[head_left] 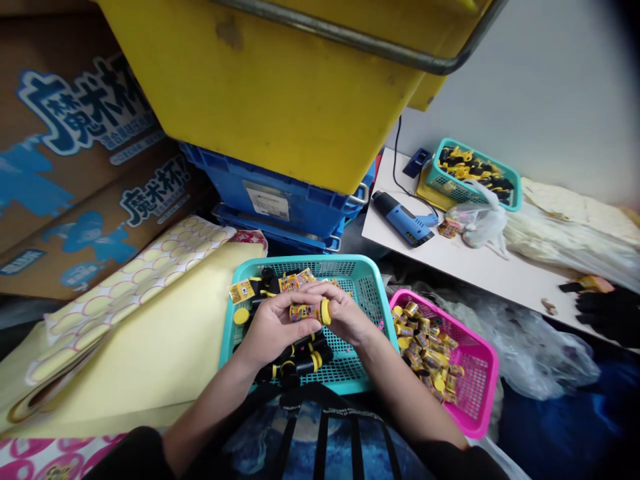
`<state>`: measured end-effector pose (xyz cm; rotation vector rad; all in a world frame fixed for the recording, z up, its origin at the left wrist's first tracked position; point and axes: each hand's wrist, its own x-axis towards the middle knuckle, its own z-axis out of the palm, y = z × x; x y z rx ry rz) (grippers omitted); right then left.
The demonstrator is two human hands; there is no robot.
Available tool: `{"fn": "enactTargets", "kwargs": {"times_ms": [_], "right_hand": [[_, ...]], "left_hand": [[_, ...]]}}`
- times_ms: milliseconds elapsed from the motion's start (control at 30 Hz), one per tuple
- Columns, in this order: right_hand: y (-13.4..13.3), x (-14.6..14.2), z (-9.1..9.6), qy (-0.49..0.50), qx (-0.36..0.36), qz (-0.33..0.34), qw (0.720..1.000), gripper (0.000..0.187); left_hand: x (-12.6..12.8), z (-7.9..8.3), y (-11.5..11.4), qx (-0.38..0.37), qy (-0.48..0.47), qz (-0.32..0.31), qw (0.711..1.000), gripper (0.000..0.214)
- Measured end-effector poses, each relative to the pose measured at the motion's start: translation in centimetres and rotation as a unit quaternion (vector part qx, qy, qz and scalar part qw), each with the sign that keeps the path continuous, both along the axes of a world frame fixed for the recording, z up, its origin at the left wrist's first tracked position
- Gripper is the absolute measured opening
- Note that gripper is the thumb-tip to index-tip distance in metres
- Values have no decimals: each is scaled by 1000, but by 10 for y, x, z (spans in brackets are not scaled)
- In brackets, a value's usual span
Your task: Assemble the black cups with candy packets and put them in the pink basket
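Observation:
A small bottle (306, 313) with a printed label and a yellow cap lies sideways between my hands, above a turquoise basket (373, 272). My left hand (274, 328) is closed around its body, thumb along the lower side. Fingers of my right hand (345, 313) reach over the top of the bottle and press near the yellow cap. Below my hands, the basket holds several black bottles (305, 363) with yellow bands. Loose printed labels (295, 280) lie toward its far side.
Right of the turquoise basket, a pink basket (483, 373) holds many labelled bottles. A blue heat gun (405, 220) lies on the white table (383, 230), near another turquoise basket (515, 193). A yellow bin (280, 93) hangs over stacked blue crates (300, 207). Cardboard boxes (60, 187) stand left.

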<state>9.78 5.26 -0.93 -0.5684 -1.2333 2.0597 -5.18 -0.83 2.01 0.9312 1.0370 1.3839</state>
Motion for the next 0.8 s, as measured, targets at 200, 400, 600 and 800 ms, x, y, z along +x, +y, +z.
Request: {"fn": "enactTargets", "kwargs": {"times_ms": [200,400,600,800], "right_hand": [[-1,0,-4,-23,62,-52,996,31],[-5,4,-6,-92,37,-89,991,29],[-5,4,5,-12,-55,-35,998,31],[-5,5,9,24,-127,48,990,41]], "left_hand": [[3,-2,-3,-14,59,38,997,23],[0,-5,-5,-76,-7,-14,997,29],[-12,-8,-6,-138,-116,-72,981,34],[-13,-10,-4,-113,-87,-60,988,26]]}}
